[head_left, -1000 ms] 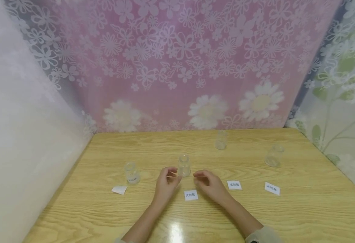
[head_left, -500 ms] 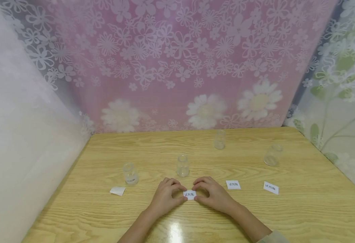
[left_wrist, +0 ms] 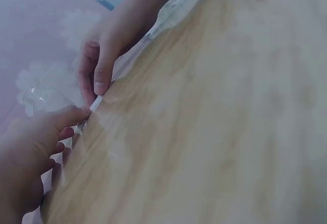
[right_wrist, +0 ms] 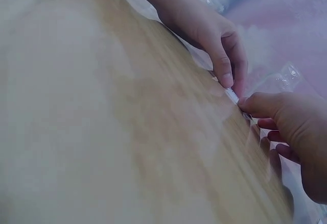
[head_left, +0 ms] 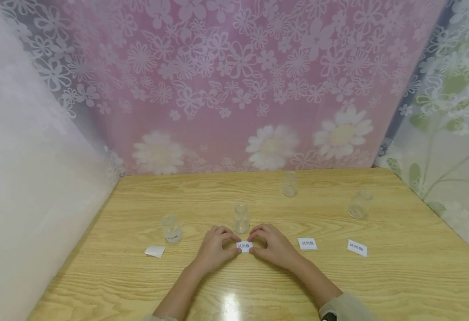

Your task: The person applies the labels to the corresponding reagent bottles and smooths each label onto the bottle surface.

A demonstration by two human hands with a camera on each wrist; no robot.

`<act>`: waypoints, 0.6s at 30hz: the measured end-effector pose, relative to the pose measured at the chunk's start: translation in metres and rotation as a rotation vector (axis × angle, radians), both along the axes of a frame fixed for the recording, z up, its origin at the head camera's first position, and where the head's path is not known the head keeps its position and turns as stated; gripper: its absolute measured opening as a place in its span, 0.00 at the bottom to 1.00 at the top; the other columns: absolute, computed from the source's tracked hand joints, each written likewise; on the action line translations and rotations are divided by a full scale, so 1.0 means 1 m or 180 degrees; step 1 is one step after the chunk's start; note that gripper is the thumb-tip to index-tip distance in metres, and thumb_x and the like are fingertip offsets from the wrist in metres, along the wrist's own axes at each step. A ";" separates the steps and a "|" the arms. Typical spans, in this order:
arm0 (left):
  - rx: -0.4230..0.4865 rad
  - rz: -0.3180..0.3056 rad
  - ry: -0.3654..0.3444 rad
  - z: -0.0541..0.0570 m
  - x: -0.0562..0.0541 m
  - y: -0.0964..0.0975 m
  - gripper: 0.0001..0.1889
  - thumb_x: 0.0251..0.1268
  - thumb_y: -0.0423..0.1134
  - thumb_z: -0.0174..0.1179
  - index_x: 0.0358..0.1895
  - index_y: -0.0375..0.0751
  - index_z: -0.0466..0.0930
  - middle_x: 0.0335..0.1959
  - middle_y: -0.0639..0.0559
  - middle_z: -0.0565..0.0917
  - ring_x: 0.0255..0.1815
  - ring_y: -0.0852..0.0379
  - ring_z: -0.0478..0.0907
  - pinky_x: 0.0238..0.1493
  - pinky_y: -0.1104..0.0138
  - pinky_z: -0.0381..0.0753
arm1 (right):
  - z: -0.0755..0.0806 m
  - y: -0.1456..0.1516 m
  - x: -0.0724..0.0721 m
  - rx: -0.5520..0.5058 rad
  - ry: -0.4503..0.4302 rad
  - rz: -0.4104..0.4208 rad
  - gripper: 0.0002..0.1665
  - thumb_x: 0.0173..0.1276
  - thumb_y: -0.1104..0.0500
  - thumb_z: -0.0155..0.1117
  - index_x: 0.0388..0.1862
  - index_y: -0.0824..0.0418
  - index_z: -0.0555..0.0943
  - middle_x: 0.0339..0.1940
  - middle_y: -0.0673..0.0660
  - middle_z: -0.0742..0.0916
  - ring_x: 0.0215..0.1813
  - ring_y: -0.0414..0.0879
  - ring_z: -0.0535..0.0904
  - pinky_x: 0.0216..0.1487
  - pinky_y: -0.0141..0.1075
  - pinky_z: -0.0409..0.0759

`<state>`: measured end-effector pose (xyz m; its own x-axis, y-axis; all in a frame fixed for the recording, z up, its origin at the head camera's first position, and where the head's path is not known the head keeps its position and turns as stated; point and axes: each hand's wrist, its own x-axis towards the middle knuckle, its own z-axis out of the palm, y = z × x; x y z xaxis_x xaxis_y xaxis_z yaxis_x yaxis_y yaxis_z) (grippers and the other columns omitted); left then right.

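Pinched at its two short ends, a small white label (head_left: 244, 246) with dark characters is clamped between the thumb and fingers of the left hand (head_left: 216, 250) and, at the other end, those of the right hand (head_left: 275, 249). From where I stand it is held low over the middle of the wooden table (head_left: 114, 290), though I can't tell whether its underside touches the wood. Just beyond it, on the side toward the far edge, stands a clear glass bottle (head_left: 240, 219), near the fingers of both hands. Over toward the table's left edge stands a lettered bottle (head_left: 172, 229), dark characters showing low on its front, with a blank white slip (head_left: 155, 251) just beside it on the nearer side. Two more labels lie toward the right edge, an inner label (head_left: 307, 243) and, slanted a little, an outer label (head_left: 357, 248). Behind them, a back bottle (head_left: 289, 184) stands near the far edge, and a right-hand bottle (head_left: 359, 204) stands nearer the far right corner. Past the far edge hangs a pink flowered curtain (head_left: 218, 89).
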<state>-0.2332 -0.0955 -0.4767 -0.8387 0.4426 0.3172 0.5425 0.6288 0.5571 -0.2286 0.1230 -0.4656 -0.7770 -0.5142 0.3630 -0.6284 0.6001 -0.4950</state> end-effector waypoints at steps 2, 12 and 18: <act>0.0010 -0.0002 -0.0011 0.000 -0.002 -0.001 0.13 0.51 0.48 0.67 0.40 0.50 0.83 0.43 0.58 0.76 0.46 0.57 0.66 0.46 0.59 0.67 | 0.000 -0.001 -0.002 -0.0017 -0.0027 -0.0008 0.13 0.55 0.55 0.70 0.39 0.55 0.80 0.48 0.52 0.78 0.54 0.50 0.69 0.54 0.50 0.70; 0.0034 0.0036 0.0015 0.000 0.001 0.001 0.12 0.52 0.47 0.67 0.39 0.49 0.83 0.43 0.57 0.76 0.45 0.57 0.66 0.45 0.60 0.67 | -0.005 0.002 -0.003 -0.0133 -0.0108 -0.0007 0.13 0.56 0.52 0.69 0.39 0.56 0.81 0.49 0.52 0.78 0.54 0.49 0.69 0.54 0.50 0.69; 0.0071 0.0041 0.0053 0.000 0.003 0.003 0.11 0.51 0.47 0.67 0.37 0.49 0.83 0.43 0.58 0.77 0.45 0.58 0.66 0.46 0.60 0.68 | -0.005 0.003 -0.002 -0.0076 -0.0006 0.0000 0.15 0.57 0.52 0.69 0.41 0.57 0.81 0.49 0.51 0.79 0.53 0.48 0.69 0.54 0.48 0.70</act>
<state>-0.2297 -0.0926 -0.4763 -0.8388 0.4245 0.3409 0.5438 0.6233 0.5619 -0.2302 0.1260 -0.4701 -0.7778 -0.5054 0.3737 -0.6274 0.5882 -0.5103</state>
